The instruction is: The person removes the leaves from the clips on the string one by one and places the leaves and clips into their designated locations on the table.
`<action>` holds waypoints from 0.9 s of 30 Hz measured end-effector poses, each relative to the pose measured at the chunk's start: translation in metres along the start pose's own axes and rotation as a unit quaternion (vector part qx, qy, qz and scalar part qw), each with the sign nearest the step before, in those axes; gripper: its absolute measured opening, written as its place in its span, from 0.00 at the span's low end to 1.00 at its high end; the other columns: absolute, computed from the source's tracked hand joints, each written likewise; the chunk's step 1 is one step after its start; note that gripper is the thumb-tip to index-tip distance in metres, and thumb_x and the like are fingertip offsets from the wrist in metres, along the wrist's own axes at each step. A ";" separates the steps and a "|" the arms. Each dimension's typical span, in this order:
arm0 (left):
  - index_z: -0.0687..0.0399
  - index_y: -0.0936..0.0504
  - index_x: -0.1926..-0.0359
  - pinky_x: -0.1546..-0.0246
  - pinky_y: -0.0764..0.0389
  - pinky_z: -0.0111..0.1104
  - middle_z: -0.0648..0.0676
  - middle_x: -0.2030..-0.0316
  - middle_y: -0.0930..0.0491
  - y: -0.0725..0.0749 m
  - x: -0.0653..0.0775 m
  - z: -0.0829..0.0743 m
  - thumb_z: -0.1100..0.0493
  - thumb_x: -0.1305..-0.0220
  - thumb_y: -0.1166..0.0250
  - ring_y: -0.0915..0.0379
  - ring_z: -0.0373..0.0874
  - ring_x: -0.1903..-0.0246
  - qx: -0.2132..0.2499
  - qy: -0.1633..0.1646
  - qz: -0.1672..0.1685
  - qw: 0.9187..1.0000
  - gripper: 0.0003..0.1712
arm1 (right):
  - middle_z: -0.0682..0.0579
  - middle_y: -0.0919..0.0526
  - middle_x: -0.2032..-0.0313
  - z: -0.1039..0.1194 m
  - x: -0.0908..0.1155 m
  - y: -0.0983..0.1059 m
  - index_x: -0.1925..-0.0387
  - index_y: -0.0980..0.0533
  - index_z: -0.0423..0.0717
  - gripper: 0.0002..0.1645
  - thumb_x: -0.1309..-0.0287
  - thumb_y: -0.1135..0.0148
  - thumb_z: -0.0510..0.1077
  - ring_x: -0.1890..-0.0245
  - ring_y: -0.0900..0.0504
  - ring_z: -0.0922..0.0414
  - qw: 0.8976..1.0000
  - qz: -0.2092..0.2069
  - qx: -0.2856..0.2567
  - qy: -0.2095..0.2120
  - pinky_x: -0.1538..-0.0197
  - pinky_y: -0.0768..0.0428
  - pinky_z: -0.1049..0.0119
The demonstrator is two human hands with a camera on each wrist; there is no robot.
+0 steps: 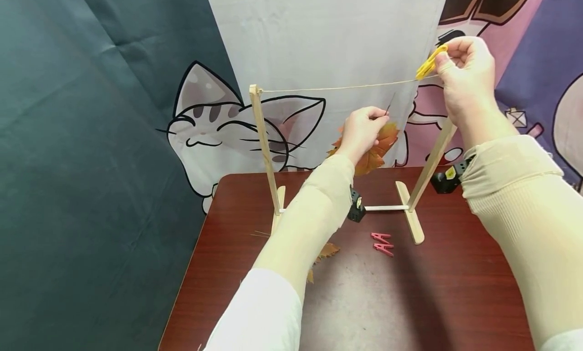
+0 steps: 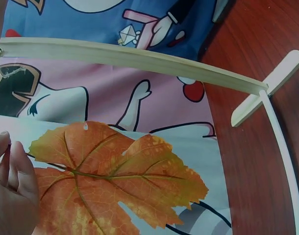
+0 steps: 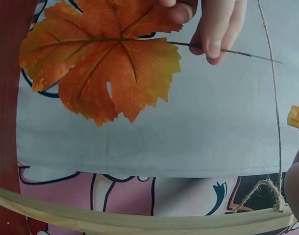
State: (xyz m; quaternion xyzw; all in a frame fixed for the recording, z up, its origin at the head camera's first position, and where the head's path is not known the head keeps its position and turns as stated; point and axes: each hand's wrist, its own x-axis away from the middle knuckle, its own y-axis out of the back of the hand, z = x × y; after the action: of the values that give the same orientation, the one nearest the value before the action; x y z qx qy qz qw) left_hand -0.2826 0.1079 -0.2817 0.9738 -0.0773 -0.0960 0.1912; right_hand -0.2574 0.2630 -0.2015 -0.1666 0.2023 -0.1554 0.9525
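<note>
One orange autumn leaf (image 1: 370, 161) hung right of centre in the head view, its dark stem (image 3: 238, 52) pinched between the fingers of the left hand (image 1: 362, 131). Toward the upper right, the right hand (image 1: 469, 78) pinched a yellow clothespin (image 1: 430, 63); its tip overlapped the twine (image 1: 337, 87) there, while the right wrist view showed the two apart, so contact could not be told. The twine stretched between two wooden posts (image 1: 265, 148), joined low down by a white rod (image 1: 386, 208). Below, right of centre, two pink clothespins (image 1: 384, 247) lay on the reddish-brown table (image 1: 355, 315). Part of another leaf (image 1: 329, 250) showed to their left, beside the left sleeve (image 1: 302, 227).
</note>
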 end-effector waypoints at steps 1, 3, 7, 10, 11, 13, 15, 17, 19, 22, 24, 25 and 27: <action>0.44 0.15 0.59 0.81 0.24 0.24 0.38 0.66 0.20 0.001 0.001 0.000 0.54 0.36 0.38 0.31 0.37 0.84 0.004 -0.001 0.002 1.000 0.08 | 0.47 0.26 0.63 0.001 0.000 0.001 0.63 0.30 0.40 0.09 0.44 0.42 0.28 0.69 0.26 0.58 1.000 -0.006 -0.002 0.005 0.68 0.24 0.78; 0.45 0.15 0.59 0.81 0.24 0.24 0.38 0.66 0.20 0.003 0.001 0.001 0.55 0.36 0.38 0.32 0.37 0.84 0.012 -0.005 0.005 1.000 0.07 | 0.47 0.26 0.65 0.004 0.000 0.004 0.64 0.30 0.39 0.08 0.44 0.42 0.28 0.72 0.26 0.58 1.000 -0.018 -0.009 0.018 0.72 0.26 0.77; 0.45 0.15 0.59 0.81 0.24 0.24 0.38 0.66 0.20 0.008 0.001 0.001 0.56 0.36 0.38 0.33 0.37 0.83 0.017 -0.017 -0.007 1.000 0.07 | 0.46 0.25 0.68 0.007 -0.001 0.006 0.66 0.30 0.38 0.09 0.46 0.40 0.27 0.76 0.26 0.57 0.999 -0.027 -0.032 0.024 0.76 0.27 0.76; 0.45 0.16 0.60 0.78 0.26 0.22 0.37 0.66 0.19 0.011 0.001 0.002 0.55 0.37 0.38 0.30 0.35 0.80 -0.003 -0.032 -0.021 0.999 0.07 | 0.45 0.25 0.67 0.006 0.000 0.006 0.65 0.29 0.37 0.10 0.47 0.39 0.28 0.76 0.25 0.56 0.999 -0.017 -0.043 0.016 0.75 0.26 0.75; 0.44 0.16 0.59 0.75 0.27 0.21 0.37 0.66 0.19 0.012 0.001 0.002 0.55 0.37 0.38 0.29 0.33 0.78 -0.015 -0.039 -0.025 0.999 0.07 | 0.45 0.25 0.66 0.006 0.001 0.007 0.64 0.29 0.37 0.10 0.47 0.38 0.28 0.76 0.25 0.56 0.999 -0.013 -0.045 0.012 0.75 0.26 0.75; 0.42 0.16 0.59 0.70 0.29 0.19 0.35 0.65 0.19 0.011 0.000 0.003 0.54 0.37 0.37 0.27 0.29 0.72 -0.042 -0.053 -0.031 0.997 0.07 | 0.44 0.26 0.66 0.004 0.003 0.010 0.63 0.29 0.37 0.11 0.47 0.39 0.28 0.75 0.25 0.56 0.999 -0.003 -0.043 0.011 0.74 0.25 0.74; 0.42 0.16 0.59 0.65 0.32 0.18 0.35 0.65 0.19 0.011 -0.001 0.005 0.54 0.37 0.37 0.27 0.27 0.67 -0.059 -0.066 -0.035 0.995 0.07 | 0.44 0.26 0.66 0.002 0.005 0.013 0.62 0.30 0.37 0.11 0.46 0.40 0.27 0.75 0.25 0.56 0.999 0.006 -0.040 0.012 0.74 0.24 0.74; 0.42 0.16 0.60 0.63 0.33 0.17 0.35 0.65 0.19 0.010 -0.002 0.006 0.54 0.38 0.37 0.27 0.26 0.65 -0.066 -0.072 -0.037 0.995 0.07 | 0.45 0.27 0.65 0.000 0.007 0.017 0.60 0.31 0.38 0.12 0.45 0.42 0.27 0.75 0.24 0.56 0.999 0.014 -0.033 0.009 0.73 0.24 0.75; 0.43 0.16 0.60 0.63 0.32 0.17 0.36 0.65 0.19 0.009 -0.002 0.008 0.54 0.38 0.37 0.27 0.27 0.65 -0.061 -0.072 -0.037 0.995 0.06 | 0.45 0.27 0.64 -0.002 0.008 0.019 0.59 0.31 0.39 0.13 0.45 0.42 0.27 0.75 0.24 0.57 0.999 0.019 -0.026 0.006 0.73 0.23 0.75; 0.44 0.16 0.60 0.64 0.32 0.17 0.36 0.65 0.19 0.009 -0.003 0.011 0.54 0.38 0.37 0.27 0.28 0.67 -0.055 -0.070 -0.036 0.995 0.06 | 0.45 0.28 0.63 -0.005 0.009 0.022 0.57 0.31 0.40 0.14 0.44 0.41 0.29 0.74 0.24 0.57 1.000 0.026 -0.006 -0.001 0.71 0.23 0.75; 0.43 0.16 0.60 0.64 0.32 0.17 0.36 0.65 0.19 0.010 -0.003 0.011 0.54 0.38 0.37 0.27 0.27 0.67 -0.055 -0.069 -0.035 0.995 0.06 | 0.46 0.27 0.63 -0.007 0.010 0.023 0.56 0.30 0.40 0.14 0.45 0.40 0.30 0.73 0.24 0.57 1.000 0.029 0.009 -0.002 0.70 0.23 0.76; 0.43 0.16 0.60 0.64 0.32 0.17 0.36 0.65 0.18 0.010 -0.003 0.012 0.54 0.38 0.37 0.27 0.27 0.66 -0.058 -0.071 -0.033 0.995 0.06 | 0.46 0.27 0.63 -0.008 0.010 0.023 0.56 0.30 0.40 0.14 0.45 0.40 0.31 0.73 0.24 0.57 0.999 0.031 0.016 -0.001 0.70 0.23 0.76; 0.44 0.16 0.60 0.63 0.32 0.16 0.36 0.64 0.18 0.010 -0.004 0.012 0.54 0.38 0.37 0.26 0.26 0.66 -0.060 -0.073 -0.027 0.995 0.07 | 0.47 0.27 0.64 -0.010 0.011 0.026 0.57 0.30 0.40 0.14 0.44 0.40 0.30 0.73 0.25 0.58 0.999 0.035 0.029 0.002 0.70 0.23 0.77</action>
State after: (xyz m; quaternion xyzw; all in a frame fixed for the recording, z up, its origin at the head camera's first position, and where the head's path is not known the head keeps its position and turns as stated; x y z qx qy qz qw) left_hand -0.2901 0.0948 -0.2880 0.9526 -0.0593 -0.1766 0.2406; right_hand -0.2464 0.2794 -0.2236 -0.1315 0.2056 -0.1285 0.9612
